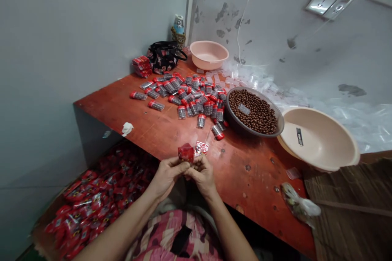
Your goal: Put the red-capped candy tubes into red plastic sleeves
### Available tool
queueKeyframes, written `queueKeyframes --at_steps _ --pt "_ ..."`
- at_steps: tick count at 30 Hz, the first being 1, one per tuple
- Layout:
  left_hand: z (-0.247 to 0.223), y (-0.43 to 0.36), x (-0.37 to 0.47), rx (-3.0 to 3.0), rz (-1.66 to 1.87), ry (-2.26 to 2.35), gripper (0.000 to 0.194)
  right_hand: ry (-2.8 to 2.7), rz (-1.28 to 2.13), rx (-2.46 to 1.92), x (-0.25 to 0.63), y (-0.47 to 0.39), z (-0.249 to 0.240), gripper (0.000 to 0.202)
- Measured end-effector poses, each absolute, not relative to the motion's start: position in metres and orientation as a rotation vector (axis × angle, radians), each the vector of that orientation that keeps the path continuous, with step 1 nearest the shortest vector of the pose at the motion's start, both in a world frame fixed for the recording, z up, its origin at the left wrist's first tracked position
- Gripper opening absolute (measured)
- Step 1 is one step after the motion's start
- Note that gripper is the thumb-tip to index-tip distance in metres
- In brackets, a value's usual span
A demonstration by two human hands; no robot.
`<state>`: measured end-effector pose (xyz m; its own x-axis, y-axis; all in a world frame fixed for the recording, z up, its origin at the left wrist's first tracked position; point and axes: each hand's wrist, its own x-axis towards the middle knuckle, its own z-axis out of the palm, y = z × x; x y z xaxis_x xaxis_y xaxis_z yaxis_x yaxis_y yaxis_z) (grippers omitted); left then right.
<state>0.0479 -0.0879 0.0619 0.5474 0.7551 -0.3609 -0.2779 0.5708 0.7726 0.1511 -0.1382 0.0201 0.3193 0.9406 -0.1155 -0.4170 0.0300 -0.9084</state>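
Note:
Both hands meet at the table's front edge around a small red plastic packet (185, 153). My left hand (169, 174) pinches its lower left side between thumb and fingers. From the other side, my right hand (202, 173) is closed at the packet's lower right; its fingertips are partly hidden. Just beyond the right fingers lies a flat red-and-white printed piece (201, 148). Farther back is a heap of small clear containers with red lids (196, 94), filled with something dark. A grey bowl (229, 119) of round brown balls (254, 110) stands to the right, with a small clear container on the balls.
A cream basin (330, 142) stands right of the bowl, a pink basin (209, 55) at the back. Clear plastic pieces (361, 118) pile along the wall. Below left, a box holds many red packets (101, 200). A black floral bag (163, 59) and knotted plastic bag (300, 204) lie on the table.

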Motion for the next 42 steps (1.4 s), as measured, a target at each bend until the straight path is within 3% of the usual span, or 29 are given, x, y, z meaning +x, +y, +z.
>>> queueKeyframes --at_steps 18,27,38,42 --pt "0.054 -0.088 0.047 0.573 0.765 0.763 0.015 -0.600 1.118 -1.074 0.143 -0.138 0.031 0.016" --pt "0.056 -0.098 0.028 0.494 0.651 0.790 0.017 -0.625 1.286 -1.034 0.147 -0.137 0.028 0.021" --pt "0.046 -0.103 0.021 0.466 0.773 0.831 0.013 -0.688 1.211 -1.116 0.133 -0.129 0.018 0.026" --pt "0.040 -0.110 -0.010 0.303 1.026 0.914 0.034 -0.781 1.207 -1.125 0.128 -0.129 0.018 0.027"
